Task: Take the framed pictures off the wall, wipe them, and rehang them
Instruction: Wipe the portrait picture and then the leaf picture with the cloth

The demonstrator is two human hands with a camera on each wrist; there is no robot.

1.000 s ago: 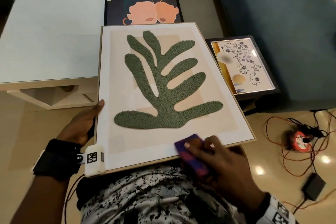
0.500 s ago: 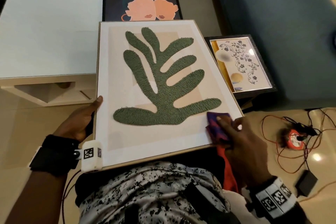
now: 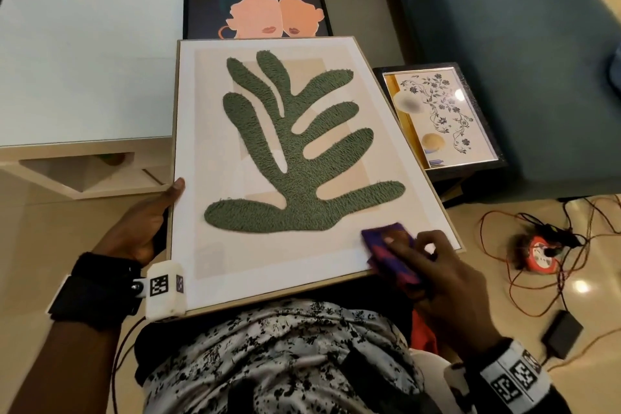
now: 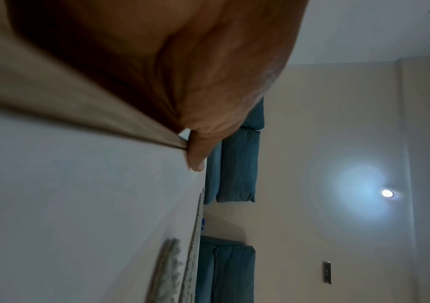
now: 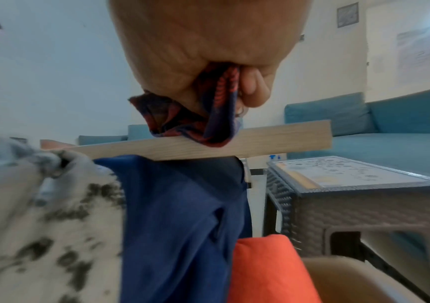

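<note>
A large wooden-framed picture [image 3: 215, 262] with a green leaf shape lies tilted across my lap. My left hand [image 3: 141, 222] grips its left edge, thumb [image 4: 196, 157] on the front, the other fingers hidden behind. My right hand [image 3: 433, 265] clutches a purple and red cloth [image 3: 386, 252] and presses it on the glass near the lower right corner. In the right wrist view the cloth [image 5: 208, 114] hangs bunched from the curled fingers over the frame's near edge [image 5: 260, 141].
A picture of two faces [image 3: 262, 7] lies beyond the frame. A floral picture [image 3: 440, 118] in a black frame rests on a wicker stool [image 5: 364, 207] at right. A white low table [image 3: 87, 57] stands at left, a blue sofa [image 3: 504, 27] behind. Cables and a socket reel [image 3: 541, 252] lie on the floor.
My right hand swept the cloth from the bottom edge out to the right edge, then back a little toward the lower right corner. The left hand kept its grip.
</note>
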